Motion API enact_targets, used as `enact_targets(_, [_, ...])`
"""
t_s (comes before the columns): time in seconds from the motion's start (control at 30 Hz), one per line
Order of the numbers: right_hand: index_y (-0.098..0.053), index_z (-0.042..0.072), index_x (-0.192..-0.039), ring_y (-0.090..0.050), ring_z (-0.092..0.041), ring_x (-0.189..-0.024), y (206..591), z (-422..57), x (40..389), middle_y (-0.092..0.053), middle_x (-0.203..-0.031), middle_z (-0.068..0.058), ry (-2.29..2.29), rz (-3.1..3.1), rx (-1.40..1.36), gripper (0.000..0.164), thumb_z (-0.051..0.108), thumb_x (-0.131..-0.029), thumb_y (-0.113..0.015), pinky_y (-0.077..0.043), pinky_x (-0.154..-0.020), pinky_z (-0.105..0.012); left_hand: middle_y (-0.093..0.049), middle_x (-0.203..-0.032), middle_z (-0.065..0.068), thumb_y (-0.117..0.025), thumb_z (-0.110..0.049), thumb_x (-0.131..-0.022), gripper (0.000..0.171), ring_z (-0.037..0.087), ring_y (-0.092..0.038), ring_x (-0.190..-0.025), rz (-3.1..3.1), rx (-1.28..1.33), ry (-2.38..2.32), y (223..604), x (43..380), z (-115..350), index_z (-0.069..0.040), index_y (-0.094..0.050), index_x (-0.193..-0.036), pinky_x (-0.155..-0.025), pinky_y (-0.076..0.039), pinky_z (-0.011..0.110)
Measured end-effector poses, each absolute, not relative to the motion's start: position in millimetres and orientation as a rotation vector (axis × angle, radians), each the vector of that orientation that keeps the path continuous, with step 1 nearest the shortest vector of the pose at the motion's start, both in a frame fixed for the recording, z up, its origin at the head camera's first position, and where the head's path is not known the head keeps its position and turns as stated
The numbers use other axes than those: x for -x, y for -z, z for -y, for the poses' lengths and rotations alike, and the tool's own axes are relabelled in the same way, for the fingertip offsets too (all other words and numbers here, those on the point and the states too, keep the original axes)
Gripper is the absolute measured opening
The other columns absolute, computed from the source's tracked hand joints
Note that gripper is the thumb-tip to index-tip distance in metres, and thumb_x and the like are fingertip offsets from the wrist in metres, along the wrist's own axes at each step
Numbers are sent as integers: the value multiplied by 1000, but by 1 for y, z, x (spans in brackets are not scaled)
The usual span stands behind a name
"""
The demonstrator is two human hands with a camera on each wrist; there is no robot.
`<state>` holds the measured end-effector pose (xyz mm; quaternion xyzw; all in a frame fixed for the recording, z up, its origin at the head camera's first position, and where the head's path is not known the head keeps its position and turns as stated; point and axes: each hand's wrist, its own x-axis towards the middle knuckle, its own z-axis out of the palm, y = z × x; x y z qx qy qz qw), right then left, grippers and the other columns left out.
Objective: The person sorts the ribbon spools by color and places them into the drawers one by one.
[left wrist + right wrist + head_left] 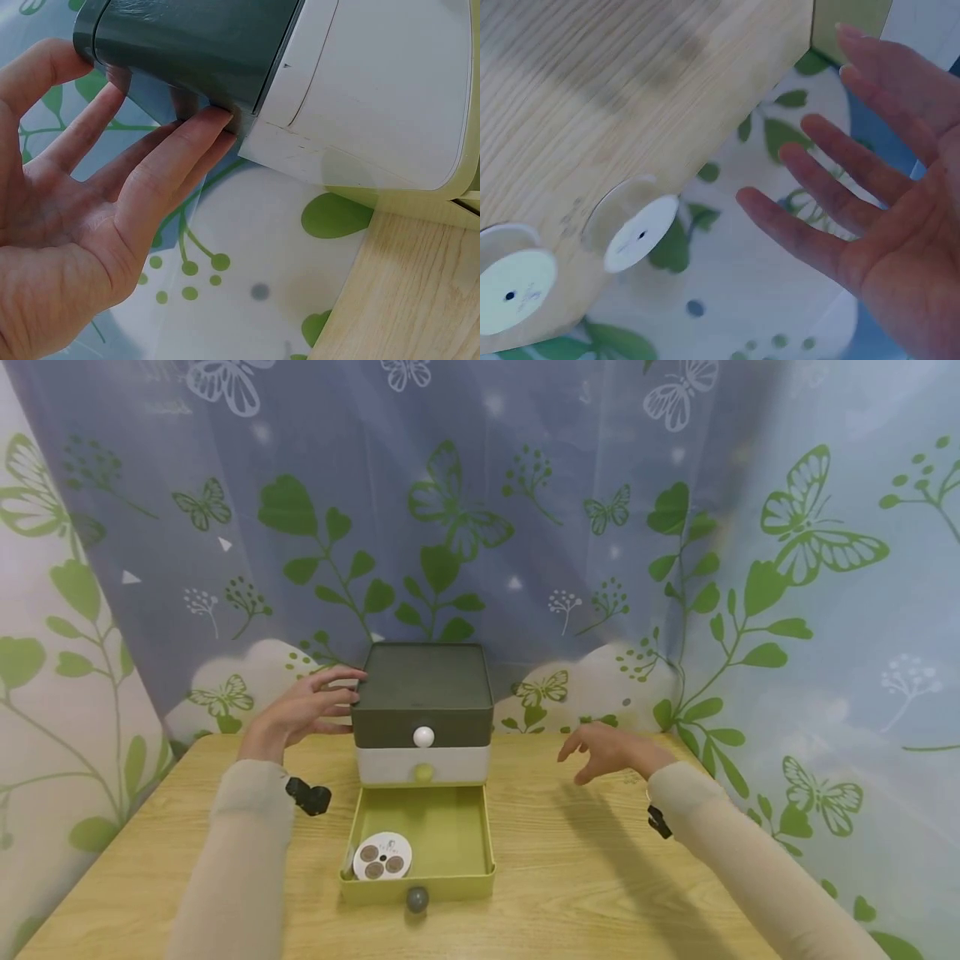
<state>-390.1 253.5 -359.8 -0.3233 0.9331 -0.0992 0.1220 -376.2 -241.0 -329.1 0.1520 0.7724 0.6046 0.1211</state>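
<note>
A small stacked drawer box (427, 681) stands on the wooden table, with a dark green top tier, a white middle tier and a yellow-green bottom drawer (450, 843) pulled out towards me. Inside that drawer, at its front left, lies a white spool (393, 845) with three round holes. My left hand (303, 706) is at the box's left side; in the left wrist view its fingertips touch the dark green tier (187, 45). To the right of the box, my right hand (611, 750) hovers above the table with relaxed fingers and holds nothing.
Two more white spools, one nearer (517, 289) and one farther (641, 236), stand near the table edge in the right wrist view. A patterned curtain (525, 543) hangs behind and beside the wooden table (570, 885). A grey knob (417, 900) sticks out from the open drawer.
</note>
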Motion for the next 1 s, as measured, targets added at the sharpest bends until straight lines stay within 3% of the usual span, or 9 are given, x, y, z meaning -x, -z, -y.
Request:
enact_targets(0.27, [-72,3,-128,-55,-52,-131,365,-293,399,-61,-143,-24,330,-2752,769,46,11,-85,-84,-51,-105,-60,-24,-163,24,-56,-23,-108,60,51,-31,-150,-2262,-439,-1766,330,377,241,-11,-32,-161,-109,-50,56])
enact_targets(0.6, [-69,-3,-128,-58,-52,-127,379,-333,402,-65,-137,-24,396,-2756,696,47,6,-84,-83,-51,-105,-60,-28,-160,23,-55,-24,-108,58,50,-35,-148,-2277,-434,-1765,331,378,242,-12,-34,-161,-107,-53,54])
enact_targets(0.8, [-73,-2,-123,-60,-56,-121,382,-346,399,-68,-132,-25,408,-2785,680,46,5,-79,-85,-55,-99,-59,-32,-156,22,-55,-23,-108,56,49,-38,-146,-2283,-428,-1764,330,378,242,-12,-35,-160,-105,-54,52])
enact_targets(1.0, [-74,3,-124,-60,-53,-122,390,-360,397,-66,-136,-24,351,-2795,571,45,7,-80,-86,-57,-94,-57,-27,-162,21,-55,-23,-108,57,48,-37,-147,-2269,-410,-1767,331,379,242,-13,-34,-160,-107,-54,52])
